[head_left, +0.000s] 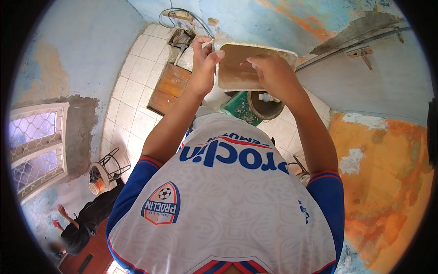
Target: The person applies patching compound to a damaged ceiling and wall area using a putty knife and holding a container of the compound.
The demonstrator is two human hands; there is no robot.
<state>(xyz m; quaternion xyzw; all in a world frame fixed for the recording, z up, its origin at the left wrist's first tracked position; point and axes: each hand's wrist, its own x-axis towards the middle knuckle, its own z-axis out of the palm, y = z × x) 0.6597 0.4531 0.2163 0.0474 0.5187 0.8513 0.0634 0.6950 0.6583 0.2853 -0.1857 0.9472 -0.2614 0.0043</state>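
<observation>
Head view: shirt, lower centre of frame, white, big blue lettering upside down, shield badge with football at its left. Bottle, right of centre, has a coloured label, print too small to read. Open rectangular tub, upper centre, between the hands: left hand clamped on its left rim, right hand apart, fingers over the opening; can't tell if they grip anything.

Tub ahead, before the wall — bucket on the floor below, board left of both, window farther left.
</observation>
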